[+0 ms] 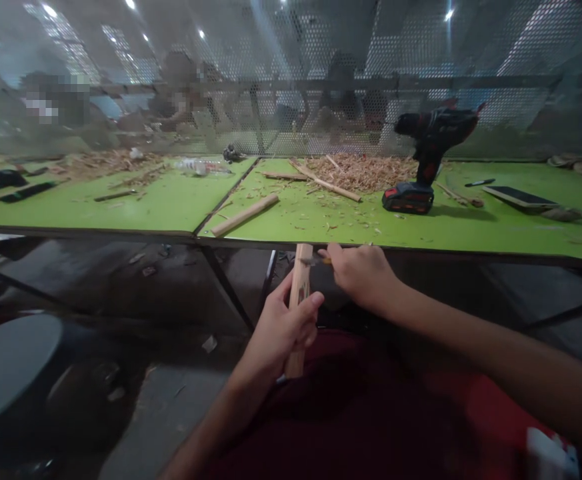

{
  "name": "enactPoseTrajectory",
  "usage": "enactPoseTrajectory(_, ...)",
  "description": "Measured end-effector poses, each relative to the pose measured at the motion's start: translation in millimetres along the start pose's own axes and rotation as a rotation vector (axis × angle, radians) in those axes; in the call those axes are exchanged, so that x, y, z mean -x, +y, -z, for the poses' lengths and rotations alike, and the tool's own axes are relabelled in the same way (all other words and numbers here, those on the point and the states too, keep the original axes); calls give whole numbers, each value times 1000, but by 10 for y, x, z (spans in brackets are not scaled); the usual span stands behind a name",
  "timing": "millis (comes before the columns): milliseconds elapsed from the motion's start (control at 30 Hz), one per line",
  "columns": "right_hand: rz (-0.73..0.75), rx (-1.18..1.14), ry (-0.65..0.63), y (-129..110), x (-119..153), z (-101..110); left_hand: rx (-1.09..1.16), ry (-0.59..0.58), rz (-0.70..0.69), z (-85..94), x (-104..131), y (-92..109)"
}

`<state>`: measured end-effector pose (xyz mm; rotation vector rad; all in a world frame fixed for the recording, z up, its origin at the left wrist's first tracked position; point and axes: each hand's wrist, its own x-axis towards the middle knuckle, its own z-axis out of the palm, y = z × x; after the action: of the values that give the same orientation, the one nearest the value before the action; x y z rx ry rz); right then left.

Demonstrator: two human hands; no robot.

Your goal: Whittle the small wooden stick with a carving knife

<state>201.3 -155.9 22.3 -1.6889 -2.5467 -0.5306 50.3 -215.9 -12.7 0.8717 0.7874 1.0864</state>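
My left hand (pixel 288 320) is wrapped round a pale wooden piece (pixel 299 287), held upright below the table's front edge, with a small slot or hole near its middle. My right hand (pixel 363 273) is closed on a small carving knife (pixel 325 259), of which only a bit of yellowish handle and a short blade show. The blade touches the wood near its top end. On the green table (pixel 291 223) beyond lie a round wooden stick (pixel 245 215) and a longer thin stick (pixel 328 182).
A black cordless drill (pixel 429 150) stands at the right, near a phone (pixel 521 198) and pen (pixel 479 182). Wood shavings (pixel 365 172) lie before a mesh screen (pixel 295 80), with people behind it. A clear bottle (pixel 203 166) lies left; a round stool (pixel 11 360) is lower left.
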Motion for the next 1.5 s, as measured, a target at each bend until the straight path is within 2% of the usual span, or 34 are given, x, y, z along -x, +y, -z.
enactPoseTrajectory(167, -3, -25, -64, -63, 33, -72, -15, 17, -10, -42, -8, -11)
enactPoseTrajectory(267, -34, -38, -31, -20, -9, -127, -36, 27, -18, -46, -13, -27)
enactPoseTrajectory(533, 13, -20, 34, 40, -159, -248, -55, 60, 5, 40, -35, -85)
enactPoseTrajectory(600, -39, -22, 27, 156, -245, -261, -55, 57, 5, 50, 4, -92)
enactPoseTrajectory(700, -217, 17, 28, 446, -373, -219, -52, 12, 49, 42, 82, -93)
enactPoseTrajectory(800, -317, 1, 107, 658, -384, -119, -25, -38, 72, 25, 103, -89)
enactPoseTrajectory(900, -289, -282, 148, 600, -214, -93, 7, -25, -16, 9, 38, -93)
enactPoseTrajectory(1033, -205, -1096, 43, 182, 144, -303, 58, 132, -255, -37, -129, -131)
enactPoseTrajectory(1100, -221, -1372, -33, -47, 281, -455, 97, 162, -349, -67, -218, -149)
enactPoseTrajectory(1167, -267, -1571, -81, -201, 359, -586, 135, 145, -375, -91, -287, -154)
enactPoseTrajectory(1233, -313, -1658, -71, -240, 384, -675, 172, 85, -319, -96, -317, -148)
enactPoseTrajectory(1300, -322, -1626, -10, -169, 374, -721, 207, -1, -224, -82, -305, -142)
enactPoseTrajectory(1367, -292, -1463, 99, -42, 354, -721, 227, -87, -123, -58, -264, -146)
enactPoseTrajectory(1433, -229, -1179, 191, 65, 339, -671, 228, -130, -52, -40, -214, -164)
enactPoseTrajectory(1500, -164, -849, 205, 104, 329, -574, 216, -136, -7, -42, -172, -191)
